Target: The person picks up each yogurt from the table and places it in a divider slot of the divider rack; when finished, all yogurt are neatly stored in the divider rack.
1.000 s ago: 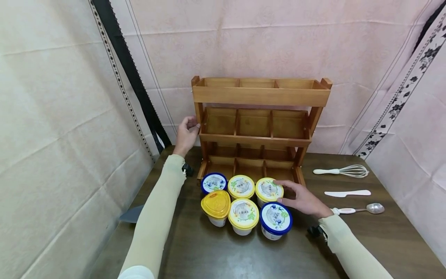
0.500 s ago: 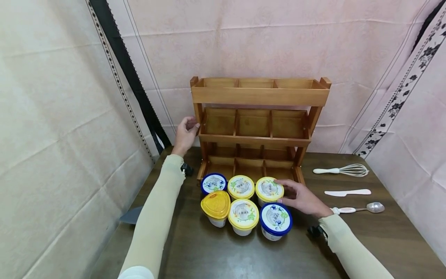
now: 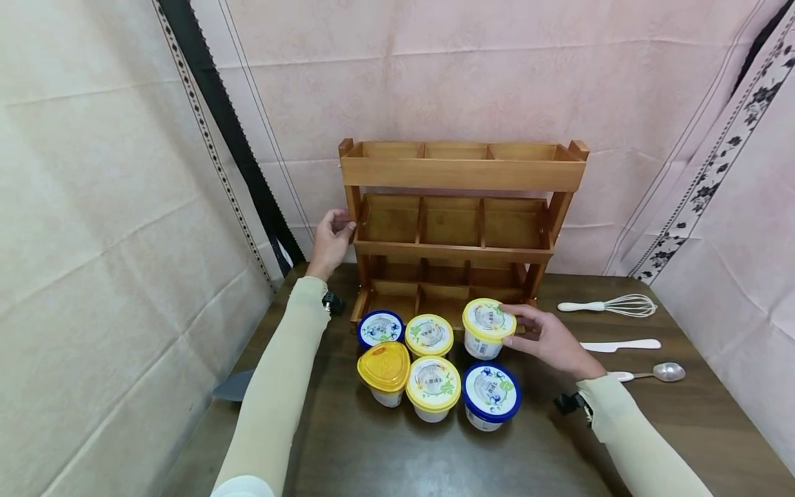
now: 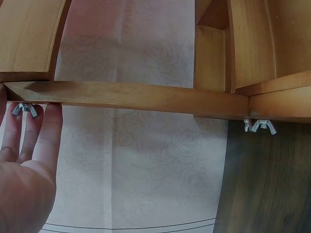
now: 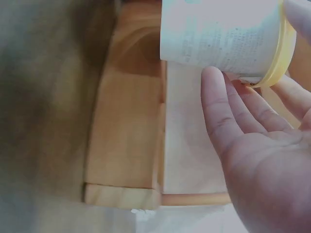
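My right hand (image 3: 549, 339) grips a yellow-lidded white tub (image 3: 489, 328) by its side, raised in front of the wooden rack's (image 3: 462, 174) bottom tier. In the right wrist view the tub (image 5: 218, 36) lies between thumb and fingers of the hand (image 5: 272, 160). My left hand (image 3: 331, 243) is at the rack's left upright; in the left wrist view its fingers (image 4: 48, 141) touch the wooden bar (image 4: 126, 97) around a wing nut (image 4: 24, 109). Two blue-lidded tubs (image 3: 381, 328) (image 3: 492, 392) and several yellow-lidded ones (image 3: 428, 335) stand before the rack.
At the right of the table (image 3: 373, 462) lie a whisk (image 3: 629, 304), a white knife (image 3: 627, 344) and a spoon (image 3: 667, 372), the last two partly behind my right hand. A dark flat object (image 3: 233, 385) is beside my left sleeve. Pale cloth (image 3: 459, 83) hangs behind the rack.
My right hand has lifted the back right yellow-lidded tub from its place among the others, up and slightly toward the rack. The left hand has stayed at the upright.
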A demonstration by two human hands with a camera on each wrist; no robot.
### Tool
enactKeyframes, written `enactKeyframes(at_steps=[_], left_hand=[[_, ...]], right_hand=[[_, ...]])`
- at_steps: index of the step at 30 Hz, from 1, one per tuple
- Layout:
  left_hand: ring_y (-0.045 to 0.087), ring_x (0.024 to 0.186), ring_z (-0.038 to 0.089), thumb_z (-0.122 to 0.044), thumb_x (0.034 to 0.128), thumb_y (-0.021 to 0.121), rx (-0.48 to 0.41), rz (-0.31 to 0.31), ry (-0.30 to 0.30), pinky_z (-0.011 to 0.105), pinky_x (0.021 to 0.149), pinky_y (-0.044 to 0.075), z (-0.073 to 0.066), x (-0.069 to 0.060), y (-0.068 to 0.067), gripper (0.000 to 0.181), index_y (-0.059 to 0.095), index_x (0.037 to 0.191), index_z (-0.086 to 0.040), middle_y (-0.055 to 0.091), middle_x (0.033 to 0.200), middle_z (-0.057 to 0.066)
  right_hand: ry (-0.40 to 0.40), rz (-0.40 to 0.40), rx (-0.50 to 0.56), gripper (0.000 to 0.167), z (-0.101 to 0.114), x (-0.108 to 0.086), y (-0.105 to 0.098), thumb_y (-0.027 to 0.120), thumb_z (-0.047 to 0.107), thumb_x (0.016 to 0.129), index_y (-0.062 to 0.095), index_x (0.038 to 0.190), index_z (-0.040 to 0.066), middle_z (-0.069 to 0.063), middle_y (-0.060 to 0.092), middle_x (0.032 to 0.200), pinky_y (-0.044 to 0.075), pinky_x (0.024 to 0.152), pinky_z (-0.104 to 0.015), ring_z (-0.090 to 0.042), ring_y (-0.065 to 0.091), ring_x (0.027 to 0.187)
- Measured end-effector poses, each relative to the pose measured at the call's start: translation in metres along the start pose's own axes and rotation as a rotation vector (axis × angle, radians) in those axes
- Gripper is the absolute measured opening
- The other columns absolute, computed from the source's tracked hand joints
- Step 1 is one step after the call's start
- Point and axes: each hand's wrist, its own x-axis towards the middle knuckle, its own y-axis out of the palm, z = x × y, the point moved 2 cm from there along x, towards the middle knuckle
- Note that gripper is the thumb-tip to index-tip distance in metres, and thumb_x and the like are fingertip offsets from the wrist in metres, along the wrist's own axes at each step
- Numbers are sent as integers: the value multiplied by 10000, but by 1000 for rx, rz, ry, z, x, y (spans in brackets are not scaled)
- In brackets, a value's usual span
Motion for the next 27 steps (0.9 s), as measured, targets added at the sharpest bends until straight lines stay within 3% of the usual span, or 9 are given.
enactKeyframes(at_steps=[4,7,15,20,27], left_hand=[[610,1182,247,-202,1061,664,-5,2,-8,397,1047,500,1,0,1,296,617,1331,-92,650,1294,115],[608,1185,248,-195,1061,663,-18,3,-10,398,1053,497,0,0,1,292,617,1328,-87,647,1291,115],[604,1203,272,-185,1064,656,-13,-6,-14,420,1079,487,0,-1,0,298,611,1334,-68,641,1300,136],[603,1205,258,-188,1069,646,-18,-4,-8,416,1082,485,0,-2,1,291,607,1338,-82,640,1299,120],[603,1208,269,-174,1075,633,-11,-4,-2,418,1082,485,-2,-4,1,301,594,1353,-67,637,1310,135]], right_hand=[[-15,-49,29,648,3,3,-11,810,279,960,542,1535,147,-144,598,1463,593,924,-237,-419,627,1268],[-9,-76,21,665,2,7,-18,804,293,965,524,1550,146,-148,599,1444,583,904,-202,-412,628,1253],[76,-144,-10,756,-9,19,-28,786,445,955,475,1595,186,-181,557,1489,601,877,-208,-437,638,1255],[99,-186,-38,782,-19,23,-31,771,459,965,445,1615,171,-195,511,1548,596,911,-213,-451,599,1330],[142,-199,-48,821,-34,24,-29,777,460,961,422,1625,133,-222,488,1582,607,972,-335,-465,560,1389]])
